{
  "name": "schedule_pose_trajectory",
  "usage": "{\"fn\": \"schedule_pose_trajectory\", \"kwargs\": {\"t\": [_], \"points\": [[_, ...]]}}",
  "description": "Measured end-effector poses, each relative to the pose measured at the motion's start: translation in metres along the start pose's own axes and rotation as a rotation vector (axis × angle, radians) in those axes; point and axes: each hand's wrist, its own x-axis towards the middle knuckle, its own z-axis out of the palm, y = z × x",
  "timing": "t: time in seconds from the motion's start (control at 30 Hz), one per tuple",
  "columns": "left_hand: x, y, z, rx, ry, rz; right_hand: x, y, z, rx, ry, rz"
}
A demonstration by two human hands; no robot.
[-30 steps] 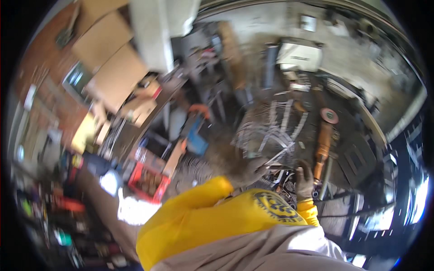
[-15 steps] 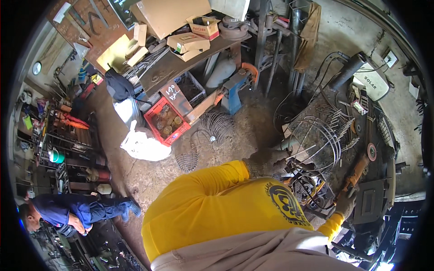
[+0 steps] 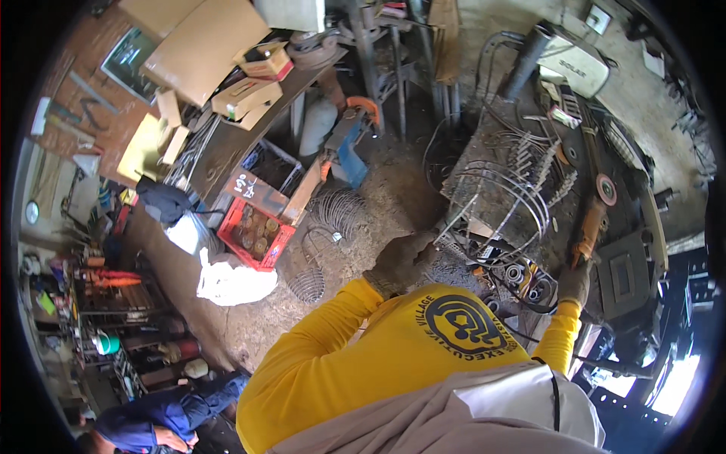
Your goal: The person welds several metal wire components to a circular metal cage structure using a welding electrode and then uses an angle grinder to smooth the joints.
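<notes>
The right hand [image 3: 573, 284], in a dark glove, is at the near end of an orange grinder [image 3: 590, 228]. The grinder lies on the right side of a dark work table [image 3: 467, 160], with its round disc [image 3: 606, 189] at the far end. A grey welding mask [image 3: 625, 277] is just to the right of that hand.

The left hand [image 3: 395, 265], also in a dark glove, is off to the left, close to the near left corner of a round wire cage [image 3: 546, 203]. The cage sits on the table between the two hands, made of thin bent bars. Some metal rings [image 3: 514, 274] lie by its near side. The gloves are dark and blurry, so I cannot tell if the fingers of either hand are spread, pressed together or pinching something.

I think the step in hand is getting hold of the grinder, with the left hand kept near the cage. The next move seems to call for a good, firm grip on the grinder, with the disc kept away from the cage bars and the left hand while it is lifted.

On the floor to the left are wire coils [image 3: 337, 213], a red crate [image 3: 269, 257] and a white bag [image 3: 236, 284]. Another person in blue [image 3: 144, 418] is at the bottom left.
</notes>
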Motion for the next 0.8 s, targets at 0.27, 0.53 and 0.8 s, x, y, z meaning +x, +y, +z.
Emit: {"fn": "schedule_pose_trajectory", "kwargs": {"t": [0.27, 0.53, 0.8], "points": [[0.027, 0.027, 0.033, 0.042, 0.088, 0.083, 0.012, 0.024, -0.026, 0.061, -0.066, -0.083], [0.033, 0.056, 0.058, 0.086, -0.002, 0.022, 0.027, 0.004, -0.034, 0.011, -0.076, -0.035], [0.027, 0.055, 0.073, 0.112, 0.086, 0.158, 0.028, -0.005, -0.027, -0.050, -0.129, -0.056]]}}
